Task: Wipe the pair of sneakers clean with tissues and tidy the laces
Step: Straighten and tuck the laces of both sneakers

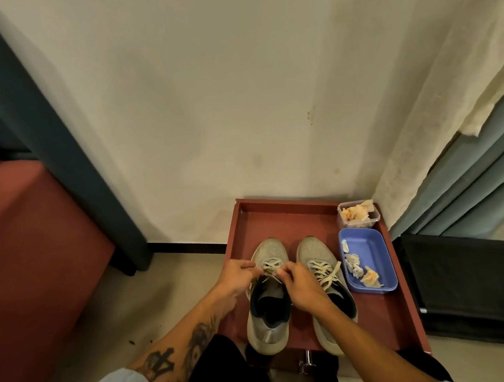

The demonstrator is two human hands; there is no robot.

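Two grey sneakers stand side by side on a red tray-like table, toes toward the wall. The left sneaker has cream laces that both hands pinch over its tongue. My left hand holds a lace end from the left side; my right hand holds the other from the right and partly hides the right sneaker. The right sneaker's laces lie in a tied bow. Crumpled used tissues sit in a blue tub.
A clear plastic box with crumpled tissues stands at the table's far right corner. A white wall lies behind, curtains hang on the right, a red upholstered seat stands on the left. My dark-trousered knees are under the table's near edge.
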